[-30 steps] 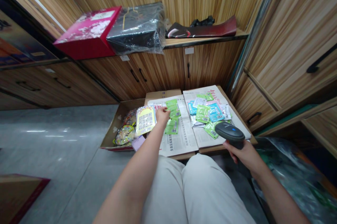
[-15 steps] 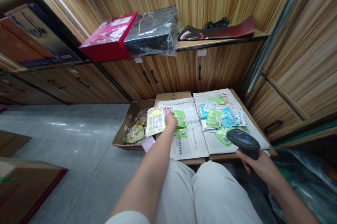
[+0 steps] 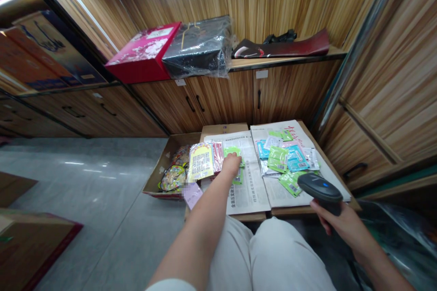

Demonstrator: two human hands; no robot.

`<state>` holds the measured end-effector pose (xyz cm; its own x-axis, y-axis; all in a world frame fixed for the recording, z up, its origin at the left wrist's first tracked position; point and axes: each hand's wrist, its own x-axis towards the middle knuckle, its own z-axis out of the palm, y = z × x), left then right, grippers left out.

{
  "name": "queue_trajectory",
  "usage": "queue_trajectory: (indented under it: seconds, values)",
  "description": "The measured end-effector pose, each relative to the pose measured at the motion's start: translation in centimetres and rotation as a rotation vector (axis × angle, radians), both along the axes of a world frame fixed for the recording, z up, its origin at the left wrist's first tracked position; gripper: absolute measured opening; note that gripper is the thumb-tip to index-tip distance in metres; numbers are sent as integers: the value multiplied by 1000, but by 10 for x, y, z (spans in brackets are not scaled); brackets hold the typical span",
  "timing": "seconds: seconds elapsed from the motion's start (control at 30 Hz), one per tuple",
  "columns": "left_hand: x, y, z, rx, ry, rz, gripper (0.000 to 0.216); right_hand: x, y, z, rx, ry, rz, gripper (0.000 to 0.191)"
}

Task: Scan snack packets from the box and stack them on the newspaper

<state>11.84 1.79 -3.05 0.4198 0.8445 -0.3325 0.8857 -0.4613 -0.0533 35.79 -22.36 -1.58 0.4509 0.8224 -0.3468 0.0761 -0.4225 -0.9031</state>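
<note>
My left hand [image 3: 232, 164] lies over the green packets [image 3: 239, 176] on the left newspaper, its fingers bent and closed on a green packet; the fingertips are partly hidden. Just left of it rests a stack of packets in clear wrap [image 3: 202, 161], yellow with print on top and red beside. My right hand [image 3: 336, 218] is wrapped round the handle of a black barcode scanner [image 3: 319, 188], which shows a blue light. The scanner hangs over the near right edge of the newspaper, close to a pile of green, blue and white packets [image 3: 297, 158].
Newspaper [image 3: 252, 195] covers cardboard boxes in front of my knees. An open carton [image 3: 153, 181] with bagged goods stands at left, a purple card [image 3: 193, 195] near it. Behind are wooden cabinets [image 3: 225, 104] and a shelf with a pink box [image 3: 143, 52] and a black wrapped box [image 3: 198, 45].
My left hand has moved right, from the edge of the wrapped stack onto the green packets. My right hand still holds the scanner in nearly the same place. The view has tilted slightly.
</note>
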Motion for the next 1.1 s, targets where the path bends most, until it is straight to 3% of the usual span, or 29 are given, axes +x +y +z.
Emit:
queue_trajectory:
  seconds: [0.2,0.33,0.47,0.67,0.9,1.1]
  values:
    - [-3,9,0,19,15,131,38,0,4,-4,18,29,-12,37]
    - [5,5,4,52,-21,139,35,-1,5,1,33,50,-23,35]
    - [33,-4,8,71,-188,145,26,0,2,1,46,60,-37,35]
    - [89,-18,10,-51,-334,202,18,13,-1,-9,38,78,-60,37]
    - [135,-28,9,-30,-283,397,70,22,-3,-16,-7,98,-59,37]
    - [138,-28,0,-36,-297,492,71,15,-6,-16,33,87,-130,36]
